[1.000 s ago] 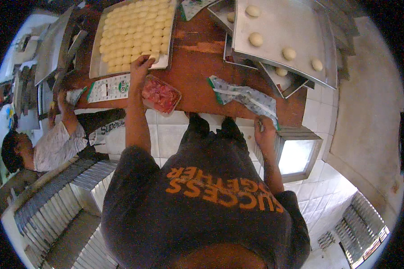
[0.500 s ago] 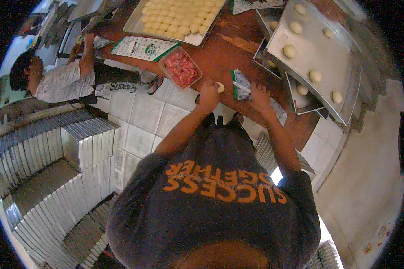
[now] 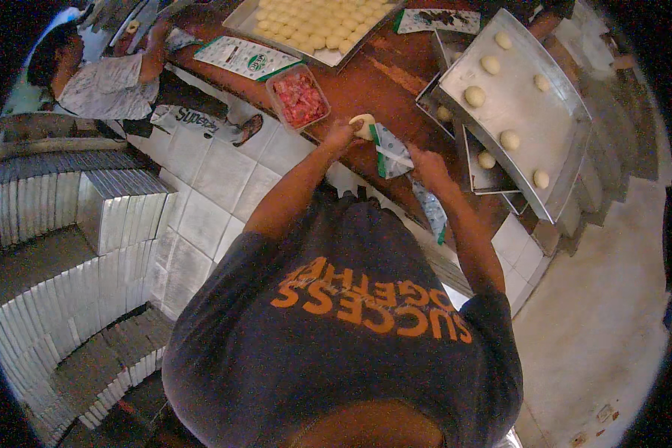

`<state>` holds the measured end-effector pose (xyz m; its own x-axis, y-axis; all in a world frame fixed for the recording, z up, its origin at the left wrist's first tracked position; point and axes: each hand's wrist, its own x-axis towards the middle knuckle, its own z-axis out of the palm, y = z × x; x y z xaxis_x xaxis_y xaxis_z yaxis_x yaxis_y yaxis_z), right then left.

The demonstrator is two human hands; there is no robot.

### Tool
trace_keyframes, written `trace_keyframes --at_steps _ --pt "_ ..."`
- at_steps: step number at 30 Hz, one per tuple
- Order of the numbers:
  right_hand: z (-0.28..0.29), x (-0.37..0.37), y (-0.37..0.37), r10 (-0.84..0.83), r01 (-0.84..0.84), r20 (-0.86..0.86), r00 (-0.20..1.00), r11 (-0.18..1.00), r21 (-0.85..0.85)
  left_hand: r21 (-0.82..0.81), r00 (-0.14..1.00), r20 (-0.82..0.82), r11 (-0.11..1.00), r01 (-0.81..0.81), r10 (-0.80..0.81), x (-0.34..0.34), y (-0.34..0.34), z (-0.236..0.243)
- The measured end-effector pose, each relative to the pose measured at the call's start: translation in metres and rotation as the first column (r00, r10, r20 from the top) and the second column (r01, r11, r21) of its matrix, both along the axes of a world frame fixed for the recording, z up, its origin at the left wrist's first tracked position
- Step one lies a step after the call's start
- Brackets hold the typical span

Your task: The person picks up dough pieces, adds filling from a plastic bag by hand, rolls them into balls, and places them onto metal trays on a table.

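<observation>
My left hand [image 3: 342, 136] is closed on a pale, flattened piece of dough [image 3: 364, 124] at the table's near edge. Just right of the dough lies a white-and-green plastic packet [image 3: 387, 166]. The fingers of my right hand [image 3: 428, 167] are curled round a slim white stick-like tool [image 3: 402, 160], which reaches over the packet toward the dough. The tool's exact kind is too small to make out. Left of my left hand stands a clear tub [image 3: 299, 95] of red, chunky filling.
Dough balls crowd a metal tray [image 3: 240, 28] at the back. On the right, a tilted tray [image 3: 552, 142] bearing several dough balls overlaps other trays. A printed packet [image 3: 235, 57] lies beyond the tub; another [image 3: 430, 212] overhangs the near edge. A co-worker [image 3: 104, 78] is at the left.
The view has shifted slightly. My left hand has turned the dough to face up, closer to the packet. The right hand has drawn back a little, with the white tool now showing more clearly.
</observation>
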<state>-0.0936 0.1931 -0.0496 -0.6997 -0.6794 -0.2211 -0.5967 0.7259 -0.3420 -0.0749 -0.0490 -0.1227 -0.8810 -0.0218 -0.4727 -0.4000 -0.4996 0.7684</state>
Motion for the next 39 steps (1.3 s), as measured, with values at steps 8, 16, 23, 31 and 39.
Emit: trace_keyframes --at_steps 8,16,23,31,39 --pt "-0.004 -0.006 0.01 0.08 -0.081 0.013 0.997 0.995 0.066 0.176 0.998 -0.067 0.984 0.023 -0.012 -0.013 0.018 -0.018" --pt "-0.023 -0.014 0.003 -0.226 0.2 -0.018 0.974 0.894 -0.401 0.462 0.971 -0.071 0.87 -0.169 0.227 -0.009 0.001 0.034" --pt "0.025 -0.013 -0.058 -0.062 0.838 0.845 0.531 0.181 -0.514 0.553 0.992 -0.127 0.829 0.083 -0.014 0.021 0.036 0.075" --pt "0.069 0.024 -0.041 -0.562 0.224 -0.124 0.818 0.508 -0.832 0.424 0.939 -0.293 0.905 -0.043 0.182 0.037 0.105 0.154" --pt "0.094 0.045 0.019 -0.468 0.478 0.316 0.825 0.282 -0.832 0.636 0.988 -0.147 0.76 0.135 -0.052 0.031 0.143 0.141"
